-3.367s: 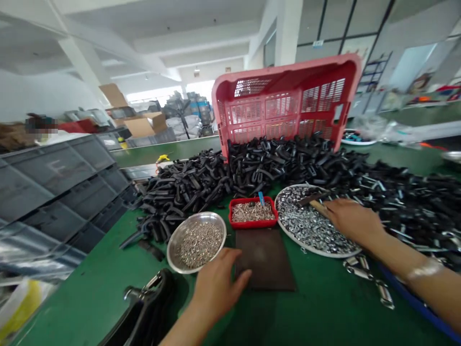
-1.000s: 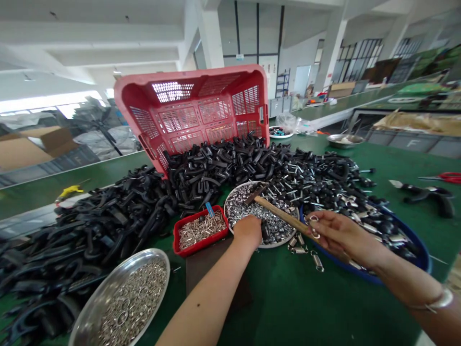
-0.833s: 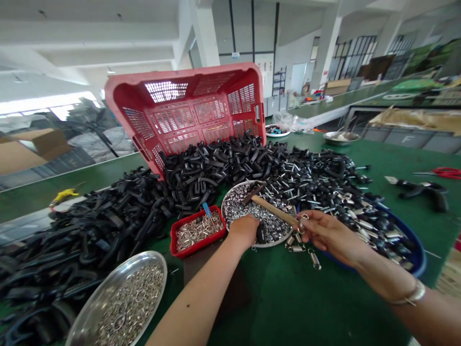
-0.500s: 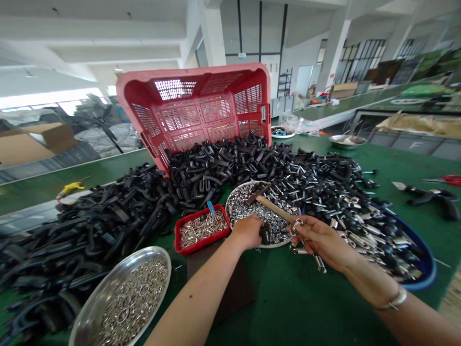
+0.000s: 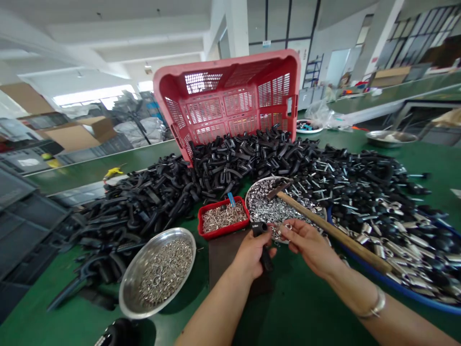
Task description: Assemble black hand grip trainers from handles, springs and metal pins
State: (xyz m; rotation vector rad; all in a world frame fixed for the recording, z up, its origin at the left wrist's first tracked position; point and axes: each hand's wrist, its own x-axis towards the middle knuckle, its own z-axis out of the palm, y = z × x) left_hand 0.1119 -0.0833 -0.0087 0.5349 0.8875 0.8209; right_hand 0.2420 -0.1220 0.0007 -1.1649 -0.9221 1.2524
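Your left hand [image 5: 252, 252] clasps a black plastic handle [image 5: 258, 227]; your right hand [image 5: 309, 245] pinches a small silver metal piece [image 5: 286, 226]. Slack fingers could drop it.

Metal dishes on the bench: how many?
3. Front-left dish, holding small rings; middle dish beside the red tray, hammer resting across it; back-right dish, far off. Others may be hidden behind the black parts.

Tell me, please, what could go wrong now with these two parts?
The small metal piece, pinched only at the tips of the right hand next to the black part in the left hand, may slip into the round tray of similar pieces. The hammer lies beside the right wrist; a bump could scatter the tray.
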